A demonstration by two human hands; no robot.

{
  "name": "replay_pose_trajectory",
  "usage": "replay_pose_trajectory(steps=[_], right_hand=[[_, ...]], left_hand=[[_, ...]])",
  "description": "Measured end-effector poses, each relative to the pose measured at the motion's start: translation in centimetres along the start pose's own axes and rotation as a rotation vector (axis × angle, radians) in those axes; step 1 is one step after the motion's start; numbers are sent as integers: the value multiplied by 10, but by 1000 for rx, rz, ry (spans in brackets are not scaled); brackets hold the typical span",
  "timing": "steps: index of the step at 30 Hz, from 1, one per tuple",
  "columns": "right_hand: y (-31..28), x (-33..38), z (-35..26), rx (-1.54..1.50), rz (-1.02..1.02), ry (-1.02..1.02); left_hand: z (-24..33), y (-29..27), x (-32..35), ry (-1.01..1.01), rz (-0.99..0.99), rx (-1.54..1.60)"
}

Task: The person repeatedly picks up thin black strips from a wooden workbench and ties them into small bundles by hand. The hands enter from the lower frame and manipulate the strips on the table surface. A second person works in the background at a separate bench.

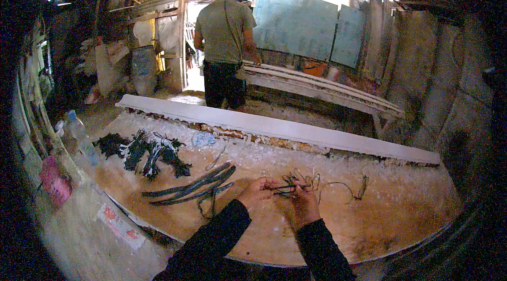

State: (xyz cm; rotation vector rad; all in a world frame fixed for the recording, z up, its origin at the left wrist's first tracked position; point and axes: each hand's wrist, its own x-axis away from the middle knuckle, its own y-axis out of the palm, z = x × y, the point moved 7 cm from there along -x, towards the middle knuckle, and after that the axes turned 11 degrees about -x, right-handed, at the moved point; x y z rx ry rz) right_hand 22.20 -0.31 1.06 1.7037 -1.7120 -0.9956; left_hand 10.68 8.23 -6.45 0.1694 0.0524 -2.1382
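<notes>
— what have you got there?

— a small tangle of thin dark wire [289, 183], held up just over the brown worktop [369, 217], near its front edge. my left hand [257, 192] has its fingers closed on the left end of the tangle, and my right hand [302, 204] is pinched shut on the middle of it. both hands are close together, almost touching.

— anything else near your hands?

— a few loose loops of the same wire [338, 186] lie on the worktop just to the right of the tangle. to the left lie some long dark strips [193, 188], bunched side by side at a slant.

— and further out?

— further left there's a heap of dark bundles with white ties [148, 151]. a long pale board [274, 125] runs along the far edge of the worktop, with white crumbs scattered in front of it. a plastic bottle [79, 130] stands at the far left. beyond the board a person in a green shirt [224, 43] stands with their back to me, beside another bench [317, 88].
</notes>
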Motion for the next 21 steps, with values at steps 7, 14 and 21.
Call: replay_pose_trajectory(steps=[7, 14, 21], right_hand=[[0, -1, -4, -22, -116, 1], [-21, -5, -6, 143, -71, -8], [-31, -12, 1, 673, -147, -87]], left_hand=[[6, -20, 8, -50, 302, 102], [26, -21, 15, -18, 346, -234], [-4, -10, 2, -107, 122, -153]])
